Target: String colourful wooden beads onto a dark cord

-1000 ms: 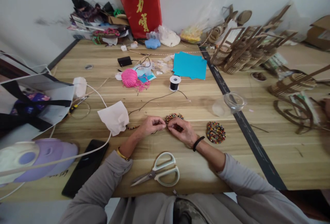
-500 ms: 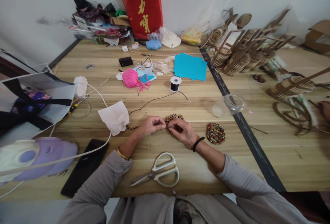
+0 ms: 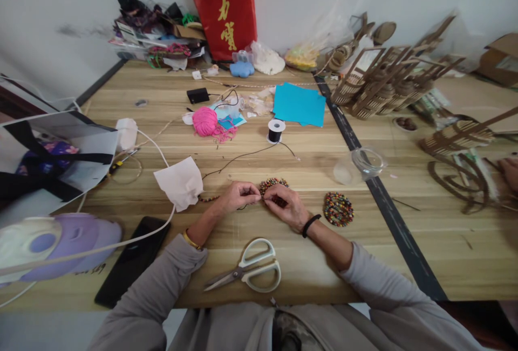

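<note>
My left hand [image 3: 238,197] is closed in a pinch, its fingertips almost meeting those of my right hand [image 3: 286,204]. A short strand of strung beads [image 3: 208,199] on dark cord runs out from behind my left hand, and a bit of cord shows below its fingers. My right hand also pinches; whatever is between its fingertips is too small to make out. Just behind it lies a heap of multicoloured beads [image 3: 274,182], partly covered by the hand. To the right rests a coiled bead string [image 3: 339,209]. A spool of black cord [image 3: 275,133] stands farther back, its cord trailing left.
White-handled scissors [image 3: 238,274] lie near the front edge. At left are a black phone [image 3: 131,262], a white cable and crumpled white paper [image 3: 180,181]. Pink yarn [image 3: 204,122], blue sheets [image 3: 298,105] and a clear round container [image 3: 367,163] sit farther back; woven baskets [image 3: 376,89] crowd the right.
</note>
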### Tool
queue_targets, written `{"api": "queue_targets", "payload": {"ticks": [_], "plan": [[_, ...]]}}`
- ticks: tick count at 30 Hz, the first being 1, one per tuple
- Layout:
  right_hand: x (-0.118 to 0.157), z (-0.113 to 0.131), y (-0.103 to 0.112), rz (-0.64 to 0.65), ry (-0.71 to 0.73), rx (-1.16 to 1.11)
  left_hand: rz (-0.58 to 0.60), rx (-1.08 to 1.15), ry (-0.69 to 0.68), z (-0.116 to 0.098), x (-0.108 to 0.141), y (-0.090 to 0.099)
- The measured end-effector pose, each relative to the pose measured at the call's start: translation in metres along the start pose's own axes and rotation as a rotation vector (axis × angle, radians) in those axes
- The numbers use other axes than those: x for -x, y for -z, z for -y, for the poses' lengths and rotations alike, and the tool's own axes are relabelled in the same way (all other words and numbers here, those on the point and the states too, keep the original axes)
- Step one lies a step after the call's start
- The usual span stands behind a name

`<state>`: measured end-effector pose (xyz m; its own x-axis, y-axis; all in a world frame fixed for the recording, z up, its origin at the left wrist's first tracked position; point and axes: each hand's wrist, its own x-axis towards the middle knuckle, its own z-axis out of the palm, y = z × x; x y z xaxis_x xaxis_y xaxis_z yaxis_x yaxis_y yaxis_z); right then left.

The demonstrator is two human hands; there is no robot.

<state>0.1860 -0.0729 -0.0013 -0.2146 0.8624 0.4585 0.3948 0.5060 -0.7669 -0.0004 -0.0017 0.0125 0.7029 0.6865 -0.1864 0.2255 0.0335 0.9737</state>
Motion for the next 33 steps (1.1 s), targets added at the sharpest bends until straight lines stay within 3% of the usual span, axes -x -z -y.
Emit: {"api": "queue_targets", "payload": {"ticks": [33], "plan": [[0.0007,0.0008,0.0007,0.021,-0.031,0.008,0.013,0.014,-0.030,0.0042,0.0000,0.0008]]}}
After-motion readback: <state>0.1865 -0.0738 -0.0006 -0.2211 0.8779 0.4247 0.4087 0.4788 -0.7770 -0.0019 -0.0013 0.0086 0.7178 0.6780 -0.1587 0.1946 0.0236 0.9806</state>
